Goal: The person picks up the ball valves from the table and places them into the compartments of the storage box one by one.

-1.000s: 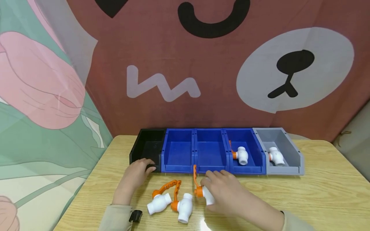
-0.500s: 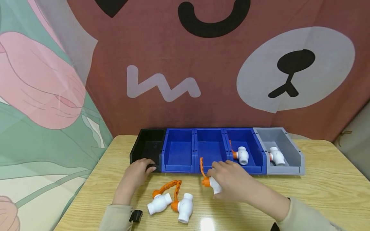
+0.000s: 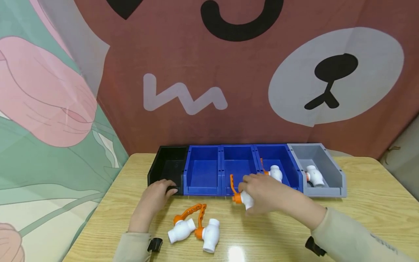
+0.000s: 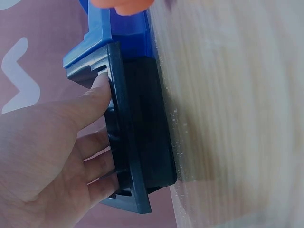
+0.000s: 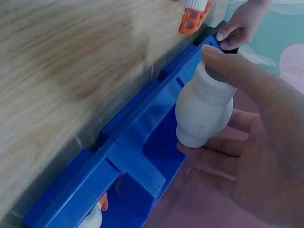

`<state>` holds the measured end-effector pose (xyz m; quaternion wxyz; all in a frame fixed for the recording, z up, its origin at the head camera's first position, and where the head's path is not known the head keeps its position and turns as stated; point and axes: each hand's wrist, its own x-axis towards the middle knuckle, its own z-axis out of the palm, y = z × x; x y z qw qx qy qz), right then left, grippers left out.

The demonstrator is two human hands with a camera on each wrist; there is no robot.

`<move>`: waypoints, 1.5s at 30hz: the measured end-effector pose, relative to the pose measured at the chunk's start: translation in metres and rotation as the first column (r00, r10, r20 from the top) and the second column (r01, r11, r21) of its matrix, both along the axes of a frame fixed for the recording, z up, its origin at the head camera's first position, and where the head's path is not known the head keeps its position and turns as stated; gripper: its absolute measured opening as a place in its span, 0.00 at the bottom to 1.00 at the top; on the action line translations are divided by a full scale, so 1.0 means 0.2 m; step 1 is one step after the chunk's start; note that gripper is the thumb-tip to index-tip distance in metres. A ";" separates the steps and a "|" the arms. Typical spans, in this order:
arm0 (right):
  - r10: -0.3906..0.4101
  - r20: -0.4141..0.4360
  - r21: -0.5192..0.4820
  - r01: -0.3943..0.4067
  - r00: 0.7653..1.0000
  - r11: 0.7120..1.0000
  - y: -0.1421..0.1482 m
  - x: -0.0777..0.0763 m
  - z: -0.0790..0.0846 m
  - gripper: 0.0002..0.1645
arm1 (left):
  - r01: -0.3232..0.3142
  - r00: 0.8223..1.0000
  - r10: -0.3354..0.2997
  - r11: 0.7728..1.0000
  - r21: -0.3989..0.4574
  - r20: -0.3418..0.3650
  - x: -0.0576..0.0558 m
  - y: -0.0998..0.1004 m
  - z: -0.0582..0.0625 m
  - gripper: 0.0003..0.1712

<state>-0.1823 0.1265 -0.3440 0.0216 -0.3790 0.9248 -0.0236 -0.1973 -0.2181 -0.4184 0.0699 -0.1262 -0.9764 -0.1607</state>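
Observation:
My right hand (image 3: 266, 193) holds a white ball valve (image 3: 247, 200) with an orange lever, in front of the middle blue bin (image 3: 237, 166). In the right wrist view, thumb and fingers pinch the valve body (image 5: 202, 111) at its two ends, above the bin fronts. My left hand (image 3: 157, 196) grips the front lip of the black bin (image 3: 168, 167) at the row's left end. The left wrist view has the thumb on the lip (image 4: 118, 109) and the fingers curled behind it. Two more ball valves, a left one (image 3: 181, 231) and a right one (image 3: 211, 235), lie on the table.
Right of the middle bin, another blue bin (image 3: 296, 178) holds a ball valve (image 3: 276, 173). A grey bin (image 3: 338, 183) at the right end holds another valve (image 3: 315, 176). A second blue bin (image 3: 203, 171) adjoins the black one. Printed cloth (image 3: 183, 127) hangs behind the wooden table (image 3: 370, 218).
My right hand has carried its ball valve up and to the right, from beside the two table valves toward the middle bin's front. The left hand has stayed on the black bin.

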 end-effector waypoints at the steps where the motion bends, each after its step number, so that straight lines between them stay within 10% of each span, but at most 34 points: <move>1: -0.002 0.003 0.001 0.002 1.000 1.000 0.00 -0.01 0.00 0.33 | 0.002 1.000 -0.002 1.000 0.001 -0.001 0.00 0.00 0.00 0.10; 45: -0.122 0.124 0.099 0.110 0.985 0.989 -0.03 -0.41 0.02 0.33 | -0.004 1.000 0.004 1.000 -0.012 0.008 -0.01 0.00 0.00 0.10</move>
